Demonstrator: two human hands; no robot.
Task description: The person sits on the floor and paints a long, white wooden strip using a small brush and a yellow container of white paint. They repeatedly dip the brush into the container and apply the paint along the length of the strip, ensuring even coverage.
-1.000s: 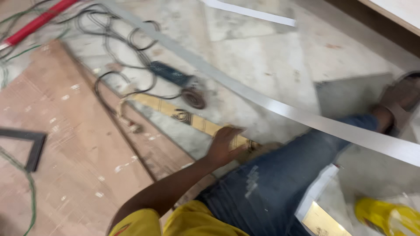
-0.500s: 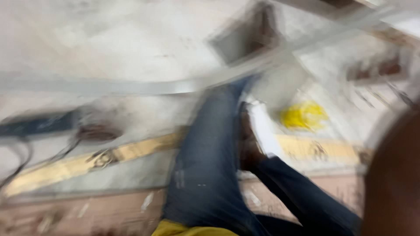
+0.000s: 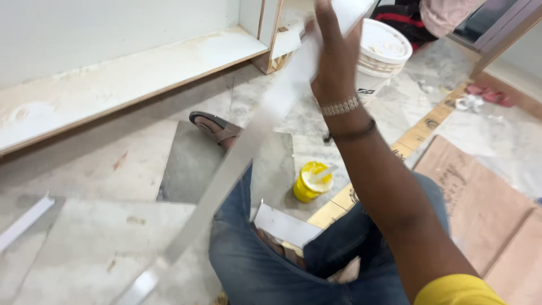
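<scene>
Edge-banding strip [image 3: 237,164], long, pale grey, thin: runs from the floor at lower left up and rightward across the jeans-clad legs [image 3: 254,265] to the right hand [image 3: 333,62], which is raised, with fingers closed about the strip's upper end. No end is fixed to any panel; the strip looks loose, held in the air, application judged not yet begun. Left hand: not in view.
Left of strip: white cabinet base shelf [image 3: 113,85], dusty; short white offcut [image 3: 22,223] on the floor.
Under strip: sandalled foot [image 3: 217,129], grey tile [image 3: 189,164].
Right of strip: yellow lidded glue pot [image 3: 311,181], near the knee; white bucket [image 3: 384,51] beyond the hand; brown plywood sheet [image 3: 480,203] further right. Legs and pot crowd the floor beneath the strip.
</scene>
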